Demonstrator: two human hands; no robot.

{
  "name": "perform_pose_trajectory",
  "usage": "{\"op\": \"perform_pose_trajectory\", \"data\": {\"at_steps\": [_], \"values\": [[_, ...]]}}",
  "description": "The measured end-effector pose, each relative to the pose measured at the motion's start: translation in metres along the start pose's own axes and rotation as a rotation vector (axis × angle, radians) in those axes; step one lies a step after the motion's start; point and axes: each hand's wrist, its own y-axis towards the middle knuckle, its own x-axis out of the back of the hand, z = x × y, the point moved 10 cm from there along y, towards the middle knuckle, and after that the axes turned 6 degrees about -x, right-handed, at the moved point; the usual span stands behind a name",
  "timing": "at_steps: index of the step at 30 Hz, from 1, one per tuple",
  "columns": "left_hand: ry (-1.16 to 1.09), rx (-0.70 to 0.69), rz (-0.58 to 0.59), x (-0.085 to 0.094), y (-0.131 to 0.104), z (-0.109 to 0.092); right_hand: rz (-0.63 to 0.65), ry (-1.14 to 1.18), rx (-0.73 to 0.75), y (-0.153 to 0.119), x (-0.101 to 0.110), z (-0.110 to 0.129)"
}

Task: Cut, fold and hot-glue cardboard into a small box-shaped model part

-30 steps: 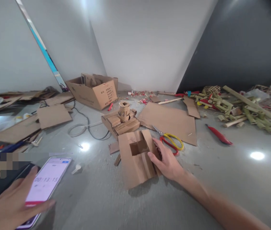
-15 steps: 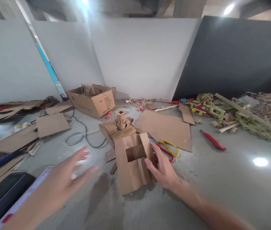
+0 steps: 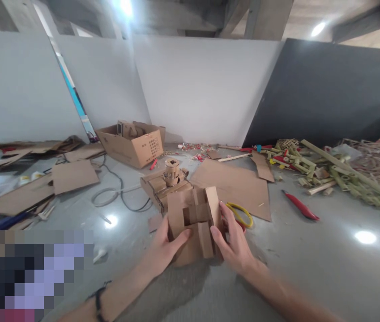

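Note:
Between my two hands is a folded piece of cardboard [image 3: 190, 243] with a rectangular opening cut in it. My left hand [image 3: 165, 245] grips its left side, the thumb lying on the face near the opening. On the right edge my right hand [image 3: 235, 239] is closed, thumb in front and fingers behind a raised flap. Just beyond stands a cardboard model [image 3: 171, 176] with a round, ringed tower on a flat base. Scissors with yellow and red handles [image 3: 243, 214] lie right behind my right hand, partly hidden by it.
A large cardboard sheet [image 3: 233, 183] lies behind the scissors. An open carton [image 3: 131, 145] stands at back left, near a grey cable [image 3: 121, 190]. To the right are a red-handled tool [image 3: 300, 205] and a heap of bamboo pieces [image 3: 337, 170]. Cardboard scraps [image 3: 74, 175] lie left.
My left hand has come in from the left, where it was free and blurred, and now holds the cardboard's left side. My right hand stays on the right edge.

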Motion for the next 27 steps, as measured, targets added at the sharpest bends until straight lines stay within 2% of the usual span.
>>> {"op": "perform_pose_trajectory", "data": {"at_steps": [10,16,23,27], "values": [[-0.066,0.005,-0.003,0.003,0.000,0.001,-0.010,0.014,0.004,0.001,0.000,-0.001],[-0.108,0.056,0.006,0.003,-0.004,0.012,-0.005,0.004,0.014,0.001,-0.001,-0.001],[-0.121,0.085,-0.197,0.039,0.002,0.031,0.112,0.046,0.028,-0.003,-0.007,0.000],[-0.111,0.113,-0.235,0.043,0.001,0.031,0.136,0.143,-0.005,-0.003,-0.006,-0.001]]}}
